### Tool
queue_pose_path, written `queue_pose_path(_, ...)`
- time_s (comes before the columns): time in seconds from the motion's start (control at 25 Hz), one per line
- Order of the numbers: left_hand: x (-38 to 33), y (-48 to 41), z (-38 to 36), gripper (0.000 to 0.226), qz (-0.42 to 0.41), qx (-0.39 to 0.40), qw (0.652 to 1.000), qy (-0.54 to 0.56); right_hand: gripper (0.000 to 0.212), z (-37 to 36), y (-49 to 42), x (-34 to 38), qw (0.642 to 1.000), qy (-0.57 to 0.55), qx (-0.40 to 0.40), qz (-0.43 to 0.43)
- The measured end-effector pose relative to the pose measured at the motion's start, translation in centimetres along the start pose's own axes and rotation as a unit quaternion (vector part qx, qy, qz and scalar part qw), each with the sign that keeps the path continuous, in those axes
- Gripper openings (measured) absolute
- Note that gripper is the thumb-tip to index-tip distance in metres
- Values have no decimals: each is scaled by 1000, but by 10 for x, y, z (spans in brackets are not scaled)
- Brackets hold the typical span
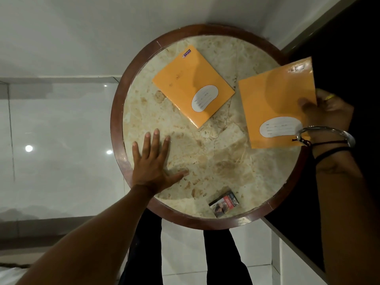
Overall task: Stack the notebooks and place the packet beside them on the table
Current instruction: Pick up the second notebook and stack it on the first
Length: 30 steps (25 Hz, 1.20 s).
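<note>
One orange notebook (191, 85) with a white label lies flat at the far middle of the round marble table (213, 161). A second orange notebook (275, 103) is at the table's right edge, and my right hand (327, 112) grips its right side, thumb on the cover. It reaches past the rim there. My left hand (153, 161) rests flat on the table's left part, fingers spread, holding nothing. A small dark and red packet (224, 203) lies near the front rim.
The table has a raised brown wooden rim (117, 112). White glossy floor tiles (51, 140) lie to the left, and a dark surface (349, 48) stands to the right. My legs in dark trousers (144, 254) are below the table.
</note>
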State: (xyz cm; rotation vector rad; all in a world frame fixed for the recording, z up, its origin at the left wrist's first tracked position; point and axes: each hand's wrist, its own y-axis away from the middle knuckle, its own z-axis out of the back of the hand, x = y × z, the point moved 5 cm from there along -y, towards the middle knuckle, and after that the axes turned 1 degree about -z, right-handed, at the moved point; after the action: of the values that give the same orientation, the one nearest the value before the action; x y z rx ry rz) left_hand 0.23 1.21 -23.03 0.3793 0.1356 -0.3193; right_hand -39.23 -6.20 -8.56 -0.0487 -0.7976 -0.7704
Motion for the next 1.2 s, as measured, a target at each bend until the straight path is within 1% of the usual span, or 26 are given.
queue_pose_path(0.12, 1, 0, 0, 122, 3, 3, 1000, -2, 33, -4, -1, 32, 999, 10, 9, 42)
queue_pose_path(0.2, 1, -1, 2, 122, 2, 0, 1000, 6, 33, -21, -1, 52, 998, -23, 39, 36)
queue_pose_path(0.28, 0, 0, 2, 121, 0, -7, 1000, 15, 36, -55, -8, 70, 992, -75, 97, 25)
queue_pose_path(0.32, 0, 0, 2, 121, -1, -10, 1000, 17, 37, -78, -13, 77, 987, -83, 136, 19)
queue_pose_path(0.4, 0, 1, 1, 122, -1, -16, 1000, 23, 40, -126, -22, 90, 973, -82, 217, 12)
queue_pose_path(0.48, 1, 1, 1, 121, -1, -22, 999, 25, 44, -166, -26, 98, 962, -69, 263, 13)
queue_pose_path(0.52, 1, 0, 0, 121, -1, -23, 999, 25, 46, -179, -30, 98, 961, -48, 273, 10)
queue_pose_path(0.64, 1, -1, -1, 121, 0, -22, 999, 26, 48, -204, -41, 92, 964, 18, 265, 7)
queue_pose_path(0.76, 2, 0, -1, 121, 1, -25, 999, 26, 50, -203, -45, 94, 973, 83, 211, 46)
queue_pose_path(0.8, 2, 0, -1, 120, 1, -25, 999, 26, 57, -203, -44, 94, 972, 105, 201, 58)
queue_pose_path(0.84, 3, 0, -2, 120, 1, -25, 999, 26, 65, -202, -42, 96, 967, 138, 207, 61)
queue_pose_path(0.96, 3, 0, -1, 120, 0, -27, 999, 26, 90, -204, -33, 98, 934, 249, 248, 70)
queue_pose_path(1.12, 2, 0, 0, 119, -4, -35, 999, 23, 108, -211, -25, 97, 927, 281, 249, 16)
queue_pose_path(1.2, 2, 1, 0, 119, -5, -38, 999, 23, 107, -210, -22, 96, 929, 259, 262, -24)
